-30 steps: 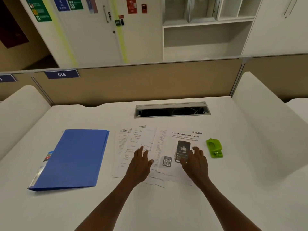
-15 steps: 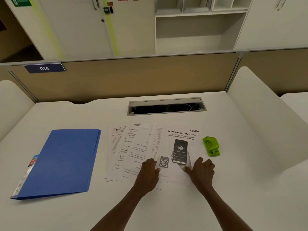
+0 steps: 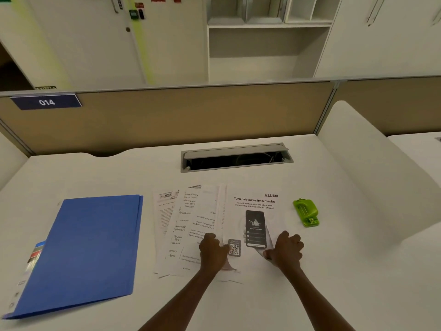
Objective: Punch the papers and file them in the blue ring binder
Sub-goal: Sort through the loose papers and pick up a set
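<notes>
papers [image 3: 195,225]: loose sheets fanned mid-desk, between binder and punch; printed flyer [image 3: 254,211] on top at the right
handling: thin, light, floppy; sheets will slide over each other, so square the stack and lift by its near edge with both hands
left hand [image 3: 212,250]: fingers curled, knuckles up, resting on the near part of the fan; whether it pinches a sheet, cannot tell
right hand [image 3: 286,250]: fingers curled at the flyer's near right corner, seemingly nipping the edge
blue ring binder [image 3: 90,247]: shut, flat, left of the papers; stiff cover, contents hidden apart from coloured tabs at the near-left edge
green punch [image 3: 306,212]: right of the flyer, untouched, nothing in it
cable tray [image 3: 236,157]: lid ajar, dark inside
</notes>
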Motion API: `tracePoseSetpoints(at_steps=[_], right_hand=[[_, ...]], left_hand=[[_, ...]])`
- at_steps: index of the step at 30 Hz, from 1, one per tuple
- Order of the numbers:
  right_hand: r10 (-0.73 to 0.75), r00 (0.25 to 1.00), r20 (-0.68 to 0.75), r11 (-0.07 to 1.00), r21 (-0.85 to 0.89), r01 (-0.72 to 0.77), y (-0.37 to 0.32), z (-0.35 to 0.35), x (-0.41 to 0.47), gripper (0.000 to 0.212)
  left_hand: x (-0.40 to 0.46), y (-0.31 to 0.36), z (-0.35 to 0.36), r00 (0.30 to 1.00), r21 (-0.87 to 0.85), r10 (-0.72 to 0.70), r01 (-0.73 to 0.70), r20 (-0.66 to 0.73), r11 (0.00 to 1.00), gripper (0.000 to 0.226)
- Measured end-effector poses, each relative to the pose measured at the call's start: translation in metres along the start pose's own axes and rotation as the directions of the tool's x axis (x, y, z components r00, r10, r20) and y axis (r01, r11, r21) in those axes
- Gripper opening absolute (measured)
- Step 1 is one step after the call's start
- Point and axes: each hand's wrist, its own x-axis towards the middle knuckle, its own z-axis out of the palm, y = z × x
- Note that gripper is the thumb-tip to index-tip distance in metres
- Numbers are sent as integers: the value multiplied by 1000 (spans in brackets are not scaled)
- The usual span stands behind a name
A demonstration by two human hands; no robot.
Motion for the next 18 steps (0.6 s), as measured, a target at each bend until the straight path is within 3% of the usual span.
tracePoseSetpoints(at_steps=[3, 7, 13, 18], right_hand=[[2, 1000, 15, 1000, 13, -2, -2, 4, -5, 74], [-20, 1000, 23, 1000, 4, 19, -6, 9, -12, 69], [-124, 991, 55, 992, 19, 124, -7, 15, -23, 80], [-82, 996, -42, 961, 260, 90, 1, 12, -21, 66]], left_hand=[[4, -2, -8, 997, -2, -32, 32, 69, 999, 45], [5, -8, -15, 988, 83, 83, -94, 130, 992, 35], [16, -5, -30, 984, -167, 101, -75, 150, 983, 39], [19, -4, -43, 985, -153, 147, -133, 87, 979, 36]])
